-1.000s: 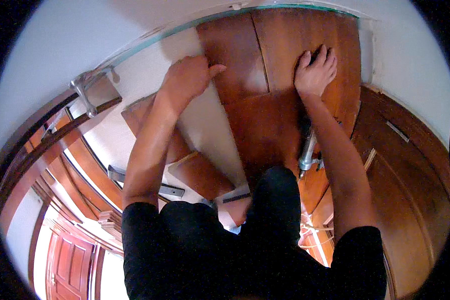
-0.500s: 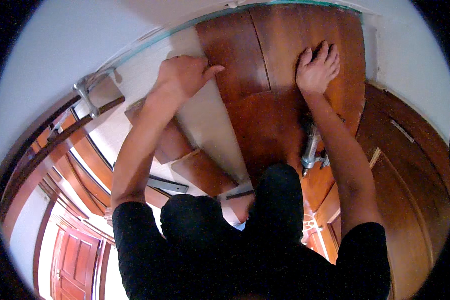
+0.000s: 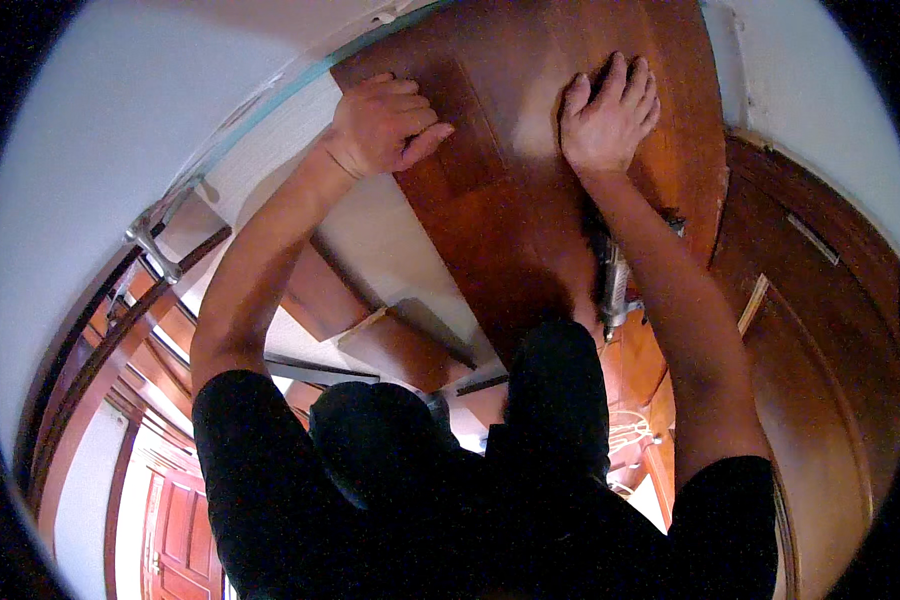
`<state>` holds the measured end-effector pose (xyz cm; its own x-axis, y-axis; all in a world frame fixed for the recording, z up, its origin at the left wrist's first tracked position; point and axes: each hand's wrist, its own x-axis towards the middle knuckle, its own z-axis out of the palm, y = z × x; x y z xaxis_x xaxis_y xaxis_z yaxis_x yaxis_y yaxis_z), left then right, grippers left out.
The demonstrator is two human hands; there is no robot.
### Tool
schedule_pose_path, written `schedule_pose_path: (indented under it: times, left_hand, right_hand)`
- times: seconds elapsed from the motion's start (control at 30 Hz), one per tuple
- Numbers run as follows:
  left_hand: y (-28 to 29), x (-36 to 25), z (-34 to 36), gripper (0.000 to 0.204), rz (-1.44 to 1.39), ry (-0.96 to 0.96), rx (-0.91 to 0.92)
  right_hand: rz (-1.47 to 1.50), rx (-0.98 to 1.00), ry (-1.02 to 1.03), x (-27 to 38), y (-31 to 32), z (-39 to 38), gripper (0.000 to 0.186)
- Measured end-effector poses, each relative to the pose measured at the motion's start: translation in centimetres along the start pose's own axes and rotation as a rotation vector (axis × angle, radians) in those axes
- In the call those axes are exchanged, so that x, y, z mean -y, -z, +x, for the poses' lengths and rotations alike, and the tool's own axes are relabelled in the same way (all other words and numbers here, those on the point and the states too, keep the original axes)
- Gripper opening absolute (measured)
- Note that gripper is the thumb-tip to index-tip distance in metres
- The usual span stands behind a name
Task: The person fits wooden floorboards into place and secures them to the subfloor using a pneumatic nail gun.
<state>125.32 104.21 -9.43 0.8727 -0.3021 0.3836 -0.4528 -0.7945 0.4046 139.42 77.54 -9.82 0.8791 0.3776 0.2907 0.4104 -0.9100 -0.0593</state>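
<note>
Reddish-brown wooden floor planks (image 3: pixel 450 225) lie side by side over a pale underlayer (image 3: pixel 390 220). My left hand (image 3: pixel 390 125) rests on the planks near their left edge, its fingers curled into a loose fist and its thumb sticking out; I see nothing in it. Flat on the planks farther right lies my right hand (image 3: pixel 610 120), fingers spread and palm down. Beside my right forearm is a silver, tube-shaped tool (image 3: pixel 618 285) that looks like a caulking gun, partly hidden by the arm.
Short loose plank pieces (image 3: pixel 410 345) lie on the pale underlayer left of my knees. A metal clamp-like fitting (image 3: pixel 155 250) sits by the left wall. A brown wooden panel (image 3: pixel 810 350) stands at the right. A teal strip (image 3: pixel 370 38) runs along the wall's foot.
My left hand has moved from the planks' left edge onto their top, its fingers now curled. My right hand stays flat on the wood. The seam between planks looks thinner. The view has shifted slightly.
</note>
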Motion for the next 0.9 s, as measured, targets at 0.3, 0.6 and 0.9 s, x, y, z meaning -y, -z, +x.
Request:
schedule_pose_path:
  times: [0.3,0.6,0.9]
  left_hand:
    - [-0.1,0.1,-0.5,0.04,-0.175,0.22,-0.028]
    - [-1.4,-13.5,-10.6,0.055,-0.685,1.083,-0.315]
    - [-1.2,-24.3,-10.2,0.074,-0.864,0.933,0.078]
  right_hand:
    - [-0.036,-0.025,0.016,-0.5,-0.9,-0.3,0.061]
    - [0.014,0.012,0.007,-1.0,-0.9,-1.6,0.063]
    - [0.211,0.406,0.1,-7.8,1.9,-1.3,0.057]
